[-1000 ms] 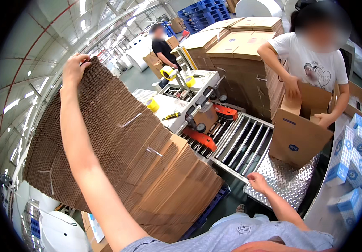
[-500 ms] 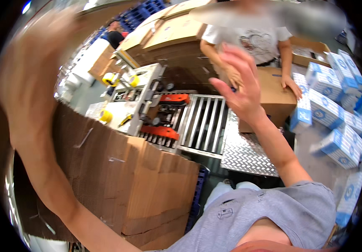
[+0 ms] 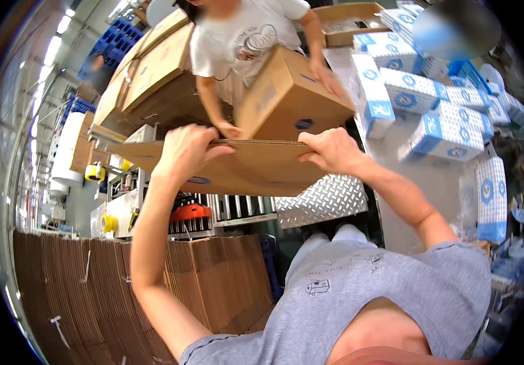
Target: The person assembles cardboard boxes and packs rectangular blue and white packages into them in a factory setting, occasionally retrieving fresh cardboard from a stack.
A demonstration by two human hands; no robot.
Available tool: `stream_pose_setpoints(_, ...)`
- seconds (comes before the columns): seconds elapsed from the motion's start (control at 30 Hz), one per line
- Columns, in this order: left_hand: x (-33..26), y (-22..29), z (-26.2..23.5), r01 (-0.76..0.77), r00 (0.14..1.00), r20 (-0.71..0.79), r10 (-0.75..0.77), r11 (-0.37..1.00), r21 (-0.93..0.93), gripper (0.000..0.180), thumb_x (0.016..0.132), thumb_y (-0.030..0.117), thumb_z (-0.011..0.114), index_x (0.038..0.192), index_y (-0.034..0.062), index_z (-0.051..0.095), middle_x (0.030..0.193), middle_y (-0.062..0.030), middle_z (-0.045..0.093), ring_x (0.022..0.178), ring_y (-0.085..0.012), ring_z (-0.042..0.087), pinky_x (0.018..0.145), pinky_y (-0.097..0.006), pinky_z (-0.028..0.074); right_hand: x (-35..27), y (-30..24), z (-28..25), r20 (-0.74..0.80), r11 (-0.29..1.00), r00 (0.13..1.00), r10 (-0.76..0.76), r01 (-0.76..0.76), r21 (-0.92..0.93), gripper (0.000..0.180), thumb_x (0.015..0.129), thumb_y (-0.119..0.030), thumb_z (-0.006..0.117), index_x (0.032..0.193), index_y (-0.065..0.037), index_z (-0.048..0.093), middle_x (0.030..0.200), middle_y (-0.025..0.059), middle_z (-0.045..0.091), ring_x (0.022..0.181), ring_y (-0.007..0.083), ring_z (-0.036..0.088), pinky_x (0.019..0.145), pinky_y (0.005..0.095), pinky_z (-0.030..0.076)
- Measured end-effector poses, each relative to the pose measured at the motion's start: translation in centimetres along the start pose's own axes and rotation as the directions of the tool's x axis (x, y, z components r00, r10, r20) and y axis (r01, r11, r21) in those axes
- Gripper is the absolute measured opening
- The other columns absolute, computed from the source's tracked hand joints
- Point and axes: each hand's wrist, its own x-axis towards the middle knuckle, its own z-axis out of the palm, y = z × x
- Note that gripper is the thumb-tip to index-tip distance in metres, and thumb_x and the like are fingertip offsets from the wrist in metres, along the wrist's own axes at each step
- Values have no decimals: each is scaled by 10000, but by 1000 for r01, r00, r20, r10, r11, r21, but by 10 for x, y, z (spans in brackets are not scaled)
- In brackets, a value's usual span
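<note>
Both hands are clamped on the near edge of a flattened cardboard box (image 3: 244, 167), held out level in front of the chest. The left hand (image 3: 186, 149) has its fingers curled over the top of the edge with the thumb reaching along it toward the middle, pinching the board. The right hand (image 3: 332, 149) grips the same edge farther along, fingers folded over the top and knuckles up; its thumb is hidden beneath the board, so how tightly it presses underneath cannot be told. The two hands sit well apart, one near each end of the edge.

The flat box is plain brown corrugated board, its fluted edge showing between the hands, with a small blue oval mark on the underside near the left hand. It hangs above a roller conveyor (image 3: 231, 207) with an orange-red part (image 3: 190, 213), beside a patterned metal plate (image 3: 323, 201).

Just beyond the board a co-worker in a white shirt (image 3: 237, 36) holds an assembled brown carton (image 3: 289, 100), tilted. To the right lie many blue-and-white packs (image 3: 411, 91). Low on the left stands a bundled stack of flat cartons (image 3: 152, 286), on edge, below the left forearm.
</note>
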Motion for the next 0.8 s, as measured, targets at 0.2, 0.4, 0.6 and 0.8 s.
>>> stream_pose_setpoints(0.2,-42,17,176,441,872,306,-383,885,-151,524,1039,515,397,987,103,716,819,-205,705,826,-414,681,733,-519,522,-13,67,16,279,976,957,78,-16,-217,324,853,-251,691,1148,-156,595,1012,95,704,999,321,681,845,497,545)
stream_pose_setpoints(0.4,-37,6,176,577,776,493,-393,758,-305,745,1021,641,218,1093,90,714,935,-249,704,970,-439,653,861,-512,491,-13,9,78,-134,905,980,-148,79,-419,626,873,-88,561,1481,-163,435,1574,40,372,1448,216,339,1197,515,222)
stream_pose_setpoints(0.6,-40,-28,190,133,978,202,-46,888,-441,329,948,364,633,1035,49,674,1029,-185,626,1008,-391,603,843,-452,488,-47,1,77,-288,992,949,-127,118,-46,231,756,-2,589,899,-163,673,970,-64,676,1071,148,577,1009,378,324)
stream_pose_setpoints(0.8,-94,-62,198,557,769,504,-394,25,-830,150,891,53,666,1022,-2,618,710,-35,631,606,-118,595,576,-298,490,-37,27,-21,88,919,929,-359,335,207,214,626,-102,694,555,-161,502,610,-59,518,741,194,518,911,373,372)
